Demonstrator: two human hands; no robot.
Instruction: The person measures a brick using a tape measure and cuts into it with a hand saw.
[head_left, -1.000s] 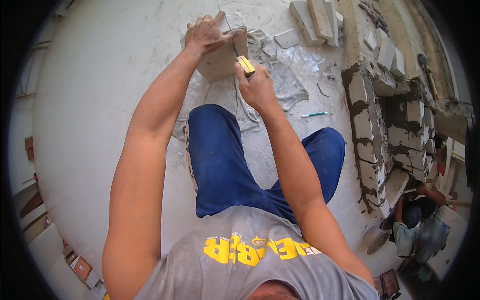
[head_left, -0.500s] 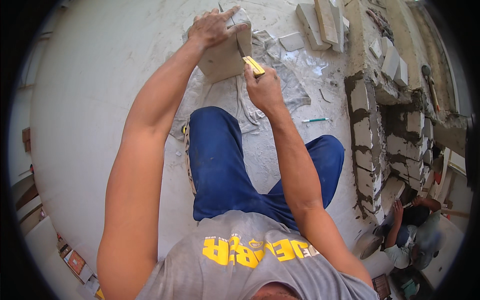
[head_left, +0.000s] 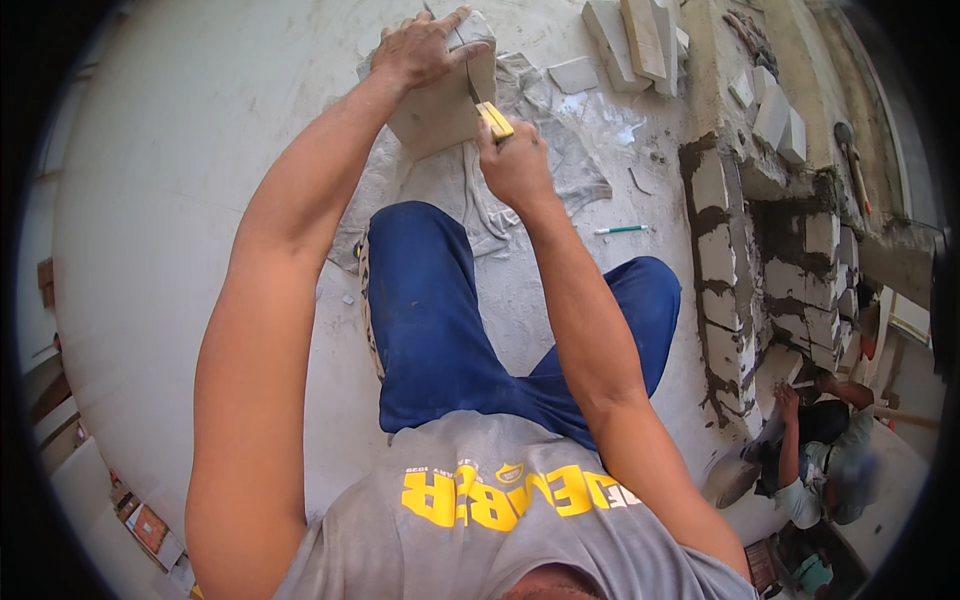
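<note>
A pale concrete block (head_left: 437,122) stands on a dusty grey cloth (head_left: 585,170) beyond my knees. My left hand (head_left: 420,52) lies across the block's top with its fingers spread, bracing it. In my right hand (head_left: 518,165) is a handsaw (head_left: 494,121), gripped by its yellow handle. The narrow dark blade runs along the top of the block, passing beneath or between the left fingers, and its far end shows past them. How deep the blade sits in the block I cannot tell.
Several pale blocks (head_left: 612,48) lean together at the far right. A green-and-white pen (head_left: 622,229) lies on the dusty floor. A partly built block wall (head_left: 715,250) rises at the right, with a hammer-like tool (head_left: 855,165) on its ledge. Another person (head_left: 825,450) works at lower right.
The right hand and saw handle have shifted slightly up and to the left in the picture. The whole view has shifted a little too; the left hand stays on the block.
</note>
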